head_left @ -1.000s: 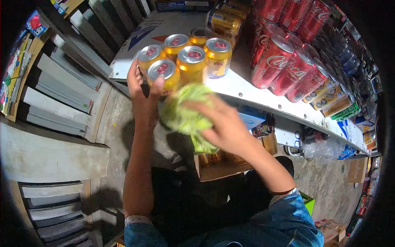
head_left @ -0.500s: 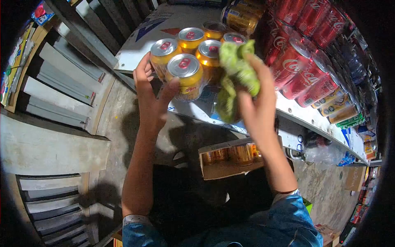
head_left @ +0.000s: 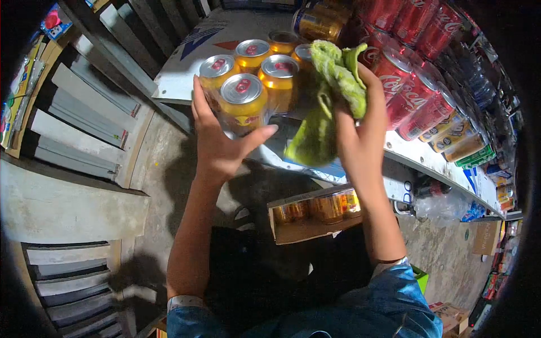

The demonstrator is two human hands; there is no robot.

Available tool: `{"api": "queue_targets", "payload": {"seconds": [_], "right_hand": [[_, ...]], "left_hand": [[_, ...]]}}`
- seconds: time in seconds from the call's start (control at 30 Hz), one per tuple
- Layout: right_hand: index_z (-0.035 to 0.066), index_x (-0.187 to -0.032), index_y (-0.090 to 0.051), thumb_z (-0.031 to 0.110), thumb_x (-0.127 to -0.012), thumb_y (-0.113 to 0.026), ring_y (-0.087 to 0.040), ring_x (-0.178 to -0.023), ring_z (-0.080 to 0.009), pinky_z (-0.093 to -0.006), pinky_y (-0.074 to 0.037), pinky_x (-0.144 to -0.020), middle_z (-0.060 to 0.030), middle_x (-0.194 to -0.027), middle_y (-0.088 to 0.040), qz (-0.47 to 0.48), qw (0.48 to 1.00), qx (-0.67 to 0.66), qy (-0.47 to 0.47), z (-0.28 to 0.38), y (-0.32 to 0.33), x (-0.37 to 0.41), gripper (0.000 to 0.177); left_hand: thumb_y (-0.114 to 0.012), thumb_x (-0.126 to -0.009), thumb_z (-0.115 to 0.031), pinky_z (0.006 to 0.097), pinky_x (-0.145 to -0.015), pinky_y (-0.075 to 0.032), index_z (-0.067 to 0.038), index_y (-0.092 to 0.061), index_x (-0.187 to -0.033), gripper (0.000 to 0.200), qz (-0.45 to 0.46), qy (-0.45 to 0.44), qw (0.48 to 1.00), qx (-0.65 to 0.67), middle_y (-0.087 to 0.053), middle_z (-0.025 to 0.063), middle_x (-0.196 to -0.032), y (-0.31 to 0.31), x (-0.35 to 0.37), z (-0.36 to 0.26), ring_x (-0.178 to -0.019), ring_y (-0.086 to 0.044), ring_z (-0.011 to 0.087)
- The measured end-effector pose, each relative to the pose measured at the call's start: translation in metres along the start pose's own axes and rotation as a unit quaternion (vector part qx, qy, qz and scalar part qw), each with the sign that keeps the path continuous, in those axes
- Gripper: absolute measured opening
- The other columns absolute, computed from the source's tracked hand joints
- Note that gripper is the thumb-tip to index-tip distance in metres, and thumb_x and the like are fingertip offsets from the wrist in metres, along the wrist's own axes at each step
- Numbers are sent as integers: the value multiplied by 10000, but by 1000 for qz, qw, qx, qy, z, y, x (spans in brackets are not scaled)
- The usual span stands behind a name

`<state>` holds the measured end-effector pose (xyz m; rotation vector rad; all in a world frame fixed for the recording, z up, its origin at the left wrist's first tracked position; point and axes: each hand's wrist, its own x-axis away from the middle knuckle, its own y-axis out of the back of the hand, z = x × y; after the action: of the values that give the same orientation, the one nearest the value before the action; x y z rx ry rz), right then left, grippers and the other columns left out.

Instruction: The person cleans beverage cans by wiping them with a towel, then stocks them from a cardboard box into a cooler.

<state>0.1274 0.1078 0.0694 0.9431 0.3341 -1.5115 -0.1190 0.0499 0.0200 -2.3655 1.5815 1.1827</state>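
Since a second ago the green cloth has travelled from in front of the cans up to the right rear of the group, and the left hand has shifted from the group's left flank to its near corner. Item: pack of yellow cans, six silver tops with red tabs, standing upright at the front edge of a white shelf, close against each other. Left hand: spread rather than closed, fingers laid up the left side of the front can, palm under its near face, thumb stretched out to the right and free; it appears to brace the pack so it stays put while pressed from the other side. Right hand: clenched on the cloth, which is bunched over the rear right can top with a tail hanging down past the shelf edge; the bunching likely gives a thick pad against the lids. Item: red cans, in rows just right of the cloth, running along the same shelf. Item: cardboard tray, lower down between the arms, holding more yellow cans on their sides. Blue sleeves at the bottom of the view.
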Motion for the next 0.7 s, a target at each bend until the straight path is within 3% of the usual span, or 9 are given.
{"api": "queue_targets", "payload": {"seconds": [0.07, 0.17, 0.23, 0.27, 0.33, 0.4, 0.47, 0.6, 0.7], "right_hand": [[-65, -1484, -372, 2, -852, -644, -507, -1302, -472, -468, -443, -1099, -297, -1352, -500, 52, 998, 31, 27, -4, -13, 13, 692], [-36, -1530, -262, 77, -863, -690, -474, -1310, -532, -505, -436, -1108, -319, -1393, -452, 157, 987, -29, -23, 32, -21, 38, 801], [-4, -1457, -429, 78, -826, -705, -540, -1292, -474, -476, -454, -1097, -274, -1351, -544, 226, 968, -105, -32, 36, -8, 30, 694], [10, -1424, -489, 76, -814, -705, -569, -1276, -454, -464, -459, -1094, -255, -1328, -581, 274, 954, -124, -11, 33, 0, 21, 651], [27, -1398, -543, 66, -831, -664, -639, -1239, -342, -412, -477, -1077, -200, -1330, -634, 247, 957, -144, -39, 19, 6, 15, 581], [23, -1438, -502, 48, -889, -614, -627, -1221, -238, -370, -476, -1067, -145, -1319, -640, 132, 964, -194, -125, 18, 6, 12, 561], [21, -1485, -446, 41, -953, -553, -587, -1223, -182, -343, -461, -1074, -113, -1323, -624, 57, 948, -255, -182, 19, 6, 2, 543], [27, -1519, -434, 154, -1018, -493, -595, -1211, -185, -328, -478, -1047, -90, -1338, -618, 84, 838, -367, -396, -8, 6, -5, 520], [41, -1523, -440, 172, -1015, -494, -604, -1197, -183, -342, -507, -1015, -83, -1329, -622, 81, 800, -392, -447, -10, 6, -7, 526]], "left_hand": [[-1007, -646, -352, 526, -1203, -339, 71, -79, -1615, 1407, -15, 59, 996, -61, -310, 321, -1558, -5, -3, -17, -1453, -377, 445], [-1006, -619, -299, 503, -1200, -356, 90, -113, -1598, 1381, -27, 37, 993, -105, -405, 327, -1503, -6, -4, -8, -1412, -443, 446], [-1000, -616, -276, 496, -1196, -362, 98, -120, -1592, 1366, -36, 41, 988, -143, -437, 330, -1482, -6, -5, -11, -1397, -466, 445], [-992, -609, -256, 495, -1188, -371, 98, -134, -1590, 1351, -41, 51, 996, -53, -454, 332, -1470, -8, -7, -20, -1380, -484, 448], [-984, -601, -236, 494, -1180, -381, 99, -148, -1588, 1336, -51, 60, 996, 38, -471, 334, -1458, -8, -7, -22, -1364, -502, 450], [-980, -583, -225, 499, -1159, -403, 87, -189, -1586, 1315, -51, 38, 993, -95, -491, 319, -1446, -5, -7, -13, -1338, -526, 446], [-981, -565, -229, 500, -1143, -419, 74, -221, -1584, 1306, -62, 24, 992, -109, -497, 310, -1441, -4, -7, -10, -1321, -544, 431], [-968, -551, -196, 502, -1135, -425, 62, -239, -1585, 1291, -48, 4, 996, -81, -556, 284, -1387, 1, -13, -4, -1304, -558, 426], [-961, -554, -205, 506, -1137, -413, 42, -295, -1576, 1244, -30, 1, 999, -21, -603, 257, -1357, 7, -23, 0, -1270, -587, 420]]}}
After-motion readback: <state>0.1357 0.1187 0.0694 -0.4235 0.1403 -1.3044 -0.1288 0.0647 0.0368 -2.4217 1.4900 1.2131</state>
